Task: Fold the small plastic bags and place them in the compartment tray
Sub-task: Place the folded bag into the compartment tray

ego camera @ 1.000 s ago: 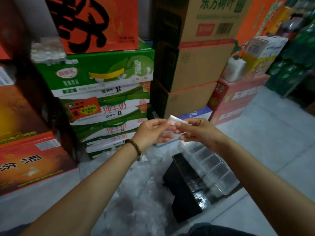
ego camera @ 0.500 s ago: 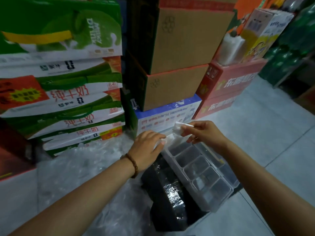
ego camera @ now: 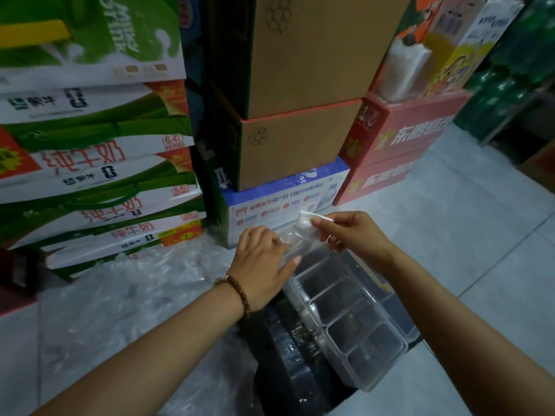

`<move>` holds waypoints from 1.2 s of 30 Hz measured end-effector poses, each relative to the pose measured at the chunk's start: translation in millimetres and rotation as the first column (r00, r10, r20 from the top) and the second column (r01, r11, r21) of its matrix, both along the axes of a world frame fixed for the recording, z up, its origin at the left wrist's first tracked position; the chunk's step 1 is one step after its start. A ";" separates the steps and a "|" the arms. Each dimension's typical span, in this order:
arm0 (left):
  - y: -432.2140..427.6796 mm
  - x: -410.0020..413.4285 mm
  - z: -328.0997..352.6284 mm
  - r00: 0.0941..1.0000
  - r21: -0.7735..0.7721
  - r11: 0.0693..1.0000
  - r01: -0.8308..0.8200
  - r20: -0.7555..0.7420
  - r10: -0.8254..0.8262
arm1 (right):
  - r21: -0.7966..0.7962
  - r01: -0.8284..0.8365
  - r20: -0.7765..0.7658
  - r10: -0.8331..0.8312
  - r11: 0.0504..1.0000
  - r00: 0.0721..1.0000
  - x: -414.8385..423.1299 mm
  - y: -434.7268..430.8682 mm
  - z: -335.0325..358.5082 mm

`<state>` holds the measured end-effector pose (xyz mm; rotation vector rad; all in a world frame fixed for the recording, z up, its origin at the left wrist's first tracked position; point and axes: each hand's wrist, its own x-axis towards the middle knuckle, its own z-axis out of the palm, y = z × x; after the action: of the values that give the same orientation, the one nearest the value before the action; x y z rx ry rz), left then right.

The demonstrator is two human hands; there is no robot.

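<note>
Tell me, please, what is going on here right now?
A person is packing small plastic bags. Their right hand pinches a folded bag above the far end of the clear compartment tray, while the left hand rests on clear plastic at that end. The tray sits on a black wrapped box, with a heap of loose bags on the floor beside it.

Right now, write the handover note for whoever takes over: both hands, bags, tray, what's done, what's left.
Left hand: open, fingers resting on the far end of the clear plastic compartment tray.
Right hand: pinches a small folded clear plastic bag above that far end.
Tray sits on a black wrapped box; near compartments look empty.
Done: this bag folded. Left: drop it in, then fold the loose clear bags heaped on the floor.
</note>
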<state>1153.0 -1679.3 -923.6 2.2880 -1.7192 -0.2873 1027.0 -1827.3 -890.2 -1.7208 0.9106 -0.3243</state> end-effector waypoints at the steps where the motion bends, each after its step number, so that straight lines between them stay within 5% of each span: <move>1: 1.0 -0.4 -0.7 1.000 0.017 1.000 0.010 0.001 -0.010 | 0.009 0.002 0.001 -0.002 1.000 1.000 -0.4 -0.2 0.0; 8: 8.1 -0.2 3.0 0.998 -0.165 0.985 -0.045 -0.058 0.036 | 0.022 0.005 0.009 -0.005 1.000 1.000 -3.7 0.7 -0.2; 19: 3.5 -6.1 3.4 0.930 0.070 0.972 -0.225 -0.283 0.235 | 0.009 0.026 0.033 -0.026 1.000 0.999 -9.2 -0.5 -1.6; 36: -3.2 -0.8 -14.9 0.900 0.037 0.982 -0.184 -0.396 0.183 | -0.036 -0.100 0.025 0.101 0.994 0.995 3.4 -0.6 -4.6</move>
<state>1152.2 -1682.5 -938.5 2.1789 -1.2906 -0.6602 1030.3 -1827.8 -894.8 -1.7836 0.8006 -0.2972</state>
